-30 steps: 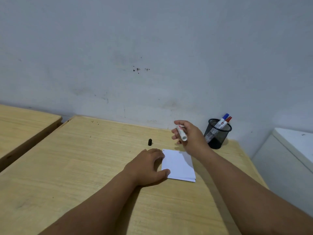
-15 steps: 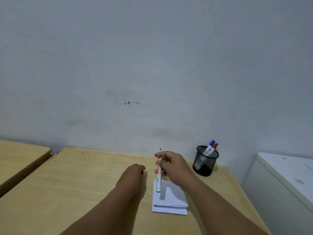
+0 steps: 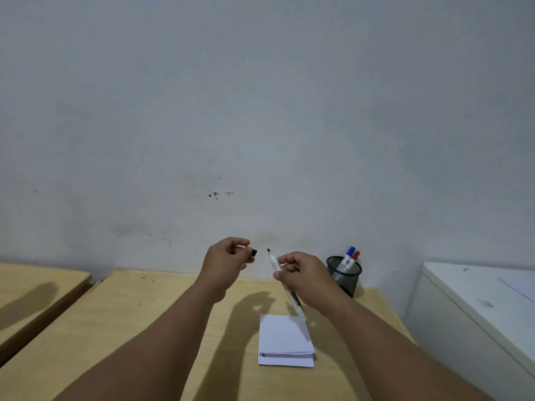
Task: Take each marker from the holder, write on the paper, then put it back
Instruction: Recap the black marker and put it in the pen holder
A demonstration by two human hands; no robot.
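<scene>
Presently both your hands are raised above the table [image 3: 115,328], just apart from one another. Your left hand [image 3: 224,263] pinches a black cap [image 3: 254,252] at its fingertips, open end facing right. Your right hand [image 3: 302,274] is closed around a marker [image 3: 273,260], uncapped, black tip up and tilted toward the cap; tip and cap are near but not touching. The marker's tail slants down past your palm, over the far edge of the paper [image 3: 285,338]. That paper, a small white stack, lies flat on the table below your right hand. The mesh holder [image 3: 344,274] stands at the table's far right corner, by the wall, with a blue-capped [image 3: 351,251] and a red-capped marker [image 3: 356,256] leaning inside.
</scene>
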